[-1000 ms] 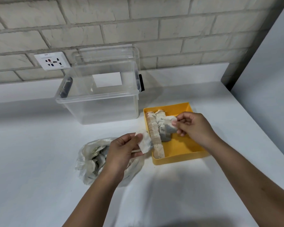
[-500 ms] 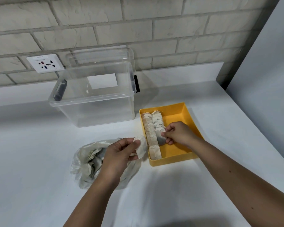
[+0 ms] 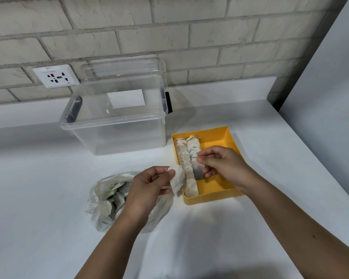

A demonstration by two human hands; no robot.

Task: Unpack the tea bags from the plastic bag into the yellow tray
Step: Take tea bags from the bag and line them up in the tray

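A white counter runs along a pale brick wall, with a grey panel closing off the right side.

1 second ago the right hand held a tea bag above the yellow tray. It has since dropped to the near end of the right-hand row, where a dark tea bag now stands. Its fingers are curled, thumb and forefinger close together at the row; whether they grip anything cannot be told. The left hand has barely moved, its thumb and fingers clamped on a pale tea bag just left of the tray's near-left corner.

Tea bags fill 2 rows along the tray's left side. The plastic bag, with more tea bags inside, lies on the counter near and left of the tray. A clear bin stands at the far side, its lid propped behind it against the wall beside a socket. The left hand and forearm hide the bag's right half; the right hand covers the tray's middle.
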